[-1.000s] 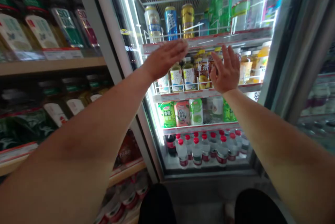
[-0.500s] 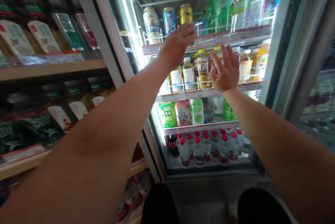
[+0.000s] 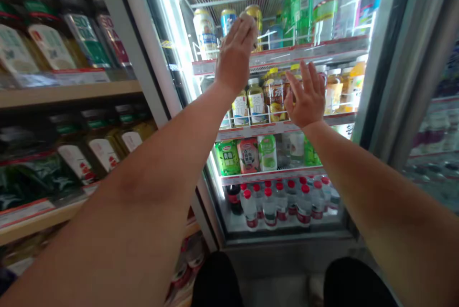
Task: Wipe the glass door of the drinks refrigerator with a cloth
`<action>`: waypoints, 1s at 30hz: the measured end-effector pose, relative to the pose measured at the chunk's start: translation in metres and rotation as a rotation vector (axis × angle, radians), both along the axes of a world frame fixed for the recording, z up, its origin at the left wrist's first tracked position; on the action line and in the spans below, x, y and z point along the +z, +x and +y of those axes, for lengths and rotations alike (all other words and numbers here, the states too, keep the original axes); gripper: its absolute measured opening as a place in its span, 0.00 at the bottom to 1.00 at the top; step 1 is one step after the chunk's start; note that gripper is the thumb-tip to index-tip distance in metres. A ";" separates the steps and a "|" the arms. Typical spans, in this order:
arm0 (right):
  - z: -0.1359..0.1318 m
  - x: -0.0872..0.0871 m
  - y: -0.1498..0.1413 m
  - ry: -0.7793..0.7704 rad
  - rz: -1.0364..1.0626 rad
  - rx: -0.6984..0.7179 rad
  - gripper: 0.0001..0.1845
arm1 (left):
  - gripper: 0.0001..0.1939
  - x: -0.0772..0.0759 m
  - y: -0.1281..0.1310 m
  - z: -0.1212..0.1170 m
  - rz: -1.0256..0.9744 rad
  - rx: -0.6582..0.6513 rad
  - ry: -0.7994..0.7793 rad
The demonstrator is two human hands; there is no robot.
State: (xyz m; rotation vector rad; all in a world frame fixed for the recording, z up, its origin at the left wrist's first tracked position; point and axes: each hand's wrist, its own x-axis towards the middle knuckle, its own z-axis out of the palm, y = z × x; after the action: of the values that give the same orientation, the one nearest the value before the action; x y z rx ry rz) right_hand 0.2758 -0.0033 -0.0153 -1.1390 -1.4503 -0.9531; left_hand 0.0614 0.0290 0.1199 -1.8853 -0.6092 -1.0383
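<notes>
My left fingers (image 3: 244, 32) extend open near the gold can (image 3: 257, 13), contact unclear; right fingers (image 3: 306, 75) spread near yellow-capped bottle (image 3: 274, 93). No drink held.

Left side: pale wood-edged shelves (image 3: 71, 93) carry dark-capped bottles with pale oval labels (image 3: 103, 151); red-edged price strip (image 3: 27, 212) along the lower shelf front. Cooler, lower down: green-labelled drink container (image 3: 228, 158) just beside a pinkish-red one (image 3: 248, 155); below them, clear bottles with red caps (image 3: 269, 207) stand upright in rows, a dark bottle with a red label (image 3: 234, 200) at their left end; bright white light strip (image 3: 174, 22) up the cooler's left side; far right, blurred bottles (image 3: 439, 130), labels unreadable.
</notes>
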 end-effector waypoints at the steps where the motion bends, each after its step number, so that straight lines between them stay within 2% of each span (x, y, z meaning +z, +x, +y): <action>1: 0.002 -0.001 0.001 0.015 -0.001 0.006 0.33 | 0.31 -0.011 0.000 -0.003 0.052 -0.008 -0.005; 3: 0.007 -0.002 0.002 0.068 0.001 0.016 0.32 | 0.30 -0.037 -0.005 -0.010 0.229 -0.041 -0.019; 5: 0.011 -0.003 0.002 0.102 0.005 0.023 0.32 | 0.29 -0.050 -0.016 -0.012 0.437 -0.080 -0.039; 7: 0.013 -0.003 0.003 0.101 0.006 0.019 0.32 | 0.28 -0.038 -0.034 -0.007 0.400 -0.095 -0.038; 10: 0.012 -0.003 0.004 0.096 -0.008 0.011 0.33 | 0.27 0.001 -0.060 0.009 0.052 -0.084 -0.014; 11: 0.011 -0.002 0.004 0.094 -0.010 0.011 0.33 | 0.28 0.008 -0.066 0.013 -0.001 -0.080 -0.009; 12: 0.010 -0.002 0.004 0.086 -0.013 0.010 0.34 | 0.28 0.008 -0.070 0.014 -0.035 -0.079 -0.001; 14: 0.007 -0.002 0.004 0.066 -0.009 0.004 0.34 | 0.29 -0.011 -0.074 0.008 -0.010 -0.084 0.007; 16: 0.006 -0.002 0.004 0.047 -0.010 -0.002 0.34 | 0.29 -0.043 -0.078 -0.005 0.151 -0.103 -0.002; 18: 0.006 -0.002 0.004 0.048 -0.019 -0.006 0.34 | 0.27 -0.065 -0.086 -0.017 0.586 -0.135 -0.068; 19: 0.006 -0.002 0.004 0.061 -0.019 -0.007 0.34 | 0.26 -0.066 -0.092 -0.020 0.672 -0.139 -0.077; 20: 0.006 -0.003 0.004 0.080 -0.022 -0.007 0.33 | 0.25 -0.060 -0.099 -0.021 0.714 -0.136 -0.079; 21: 0.006 -0.003 0.004 0.093 -0.026 -0.006 0.33 | 0.25 -0.048 -0.106 -0.020 0.670 -0.126 -0.069; 23: 0.004 -0.003 0.003 0.102 -0.034 -0.004 0.32 | 0.24 -0.020 -0.118 -0.012 0.451 -0.095 -0.033; 25: 0.001 -0.003 0.002 0.085 -0.041 -0.004 0.32 | 0.23 -0.004 -0.124 -0.004 0.252 -0.071 -0.009; 26: 0.000 -0.003 0.002 0.071 -0.040 -0.006 0.31 | 0.24 -0.005 -0.124 -0.001 0.190 -0.061 -0.008; 27: -0.001 -0.003 0.001 0.065 -0.036 -0.010 0.31 | 0.24 -0.013 -0.125 -0.001 0.152 -0.055 -0.009; 30: -0.001 -0.004 0.002 0.077 -0.040 -0.033 0.32 | 0.26 -0.054 -0.129 -0.008 0.286 -0.045 -0.052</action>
State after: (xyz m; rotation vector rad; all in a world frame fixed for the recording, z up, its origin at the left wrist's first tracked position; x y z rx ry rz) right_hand 0.2774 -0.0048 -0.0192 -1.0965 -1.4186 -1.0515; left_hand -0.0680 0.0208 0.0659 -2.0541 -0.4322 -0.7663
